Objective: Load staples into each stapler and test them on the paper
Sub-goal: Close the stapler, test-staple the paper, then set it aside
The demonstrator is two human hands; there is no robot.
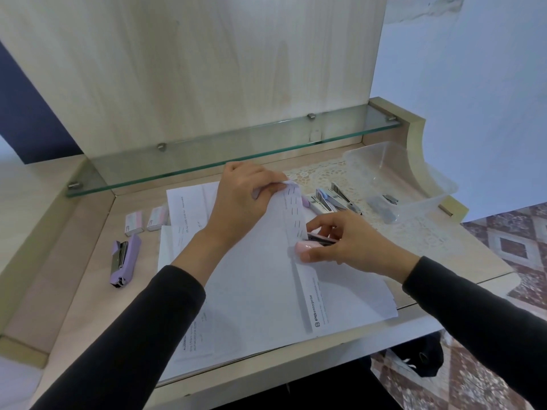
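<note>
**Pink stapler at the paper's edge: risks and tally**

Head view. The left hand [242, 199] pinches the top corner of the folded paper [257, 285]. The right hand [340, 241] has its grip wrapped round the pink stapler [307, 247], mouth at the fold's right edge, below rows of staples.

Likely risks:
- the fold slips from the pinch and the staple misses
- the right thumb sits close to the mouth

Tally on the surface [74, 276]:
- one pink stapler
- one purple stapler [121, 260], far left
- two opened staplers [344, 198] beside the clear tub [414, 173], perhaps a third half hidden
- two staple boxes [134, 222]
</note>
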